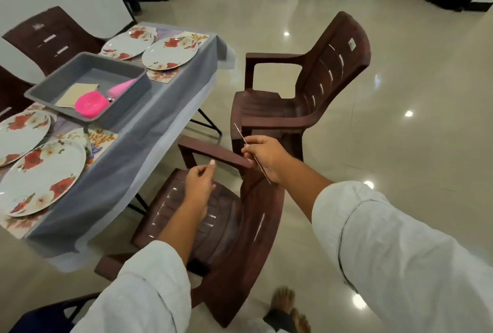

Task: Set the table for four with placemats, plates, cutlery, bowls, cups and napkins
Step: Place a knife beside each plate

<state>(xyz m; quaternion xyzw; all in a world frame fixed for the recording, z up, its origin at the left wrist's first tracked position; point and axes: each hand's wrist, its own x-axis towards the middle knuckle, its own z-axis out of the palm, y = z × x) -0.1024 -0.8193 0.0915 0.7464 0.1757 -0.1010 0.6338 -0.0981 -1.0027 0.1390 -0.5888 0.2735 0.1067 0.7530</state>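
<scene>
Right hand (264, 156) is pinching a thin metal piece of cutlery (238, 132) between thumb and fingers, with the rest of the fingers curled around it. The piece is edge-on, so I can't tell knife from fork. It's held in the air above the armrest of the near brown chair (213, 212), off the table.

Left hand (200, 180) is over that chair's seat, fingers loosely curled with the thumb near the index. I see nothing in it.

The table, under a grey cloth (149, 119), is at my left. It has four floral plates, two far (126, 44) (170, 52) and two near (22, 132) (42, 175), each on a placemat (102, 138).

A grey tray (133, 84) sits between the plate pairs. It holds a pink bowl (92, 105), a pink cup (124, 87) lying on its side and a beige napkin (77, 92).

A second brown chair (306, 92) stands beyond the right hand.
</scene>
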